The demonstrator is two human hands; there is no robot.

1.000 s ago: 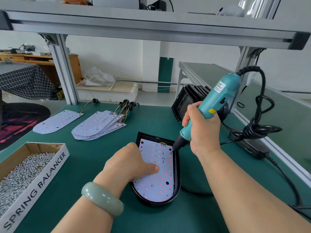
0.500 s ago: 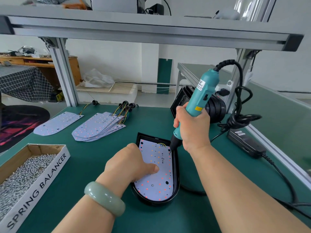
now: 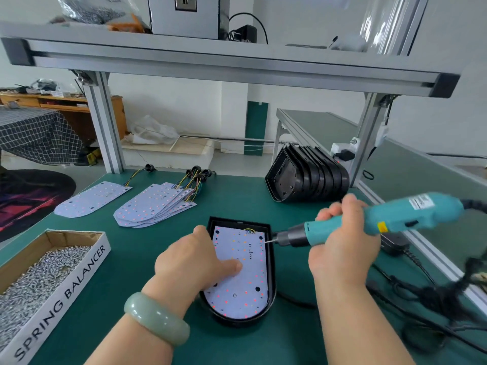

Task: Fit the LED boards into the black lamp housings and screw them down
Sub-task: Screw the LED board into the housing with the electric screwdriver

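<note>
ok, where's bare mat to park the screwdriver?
Free: strip between the fanned LED boards and stacked housings; also between the screw box and left hand. Crowded right of the open housing: cables, adapter.

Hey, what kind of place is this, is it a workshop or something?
Most likely a lamp-assembly workstation in a workshop or factory: a green bench under an aluminium frame, stacked LED boards and black housings, a carton of loose screws, and an electric screwdriver in the right hand.
</note>
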